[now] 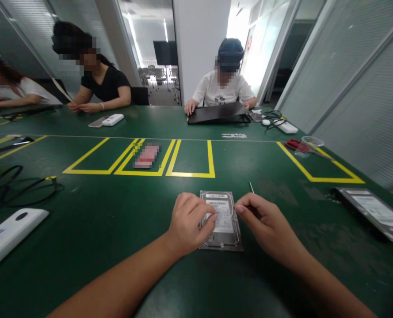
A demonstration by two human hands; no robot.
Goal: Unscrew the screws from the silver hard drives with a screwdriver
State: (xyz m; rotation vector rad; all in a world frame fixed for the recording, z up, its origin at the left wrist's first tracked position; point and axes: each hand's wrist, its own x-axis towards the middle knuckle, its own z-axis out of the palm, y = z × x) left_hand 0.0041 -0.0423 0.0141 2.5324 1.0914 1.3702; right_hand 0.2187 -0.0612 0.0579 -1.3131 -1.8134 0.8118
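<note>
You have both hands at a silver hard drive (226,221), which lies flat on the green table (100,229) right in front of you, its white label facing up. Your left hand (189,223) is over the drive's left side, fingers curled and the thumb near the forefinger – whether anything small sits between them, you cannot tell from here. Your right hand (265,217) is at the drive's right edge, thumb and forefinger brought close together in a narrow pinch. A thin metal rod (251,187) sticks out just behind that hand; your fingers hide the rest of it, so its grip cannot be made out

To your right lies a second hard drive (378,212), label up, and beyond it the red-handled scissors (295,145) are beside a clear plastic container (312,141). On your left is a white power bank (12,240) with a black oval on it, and a loose black cable (20,196) is looped behind it. Yellow tape outlines (190,175) mark the table ahead of you – and across from you, a person in a white shirt (211,84) has their hands at a dark flat panel (219,114)
</note>
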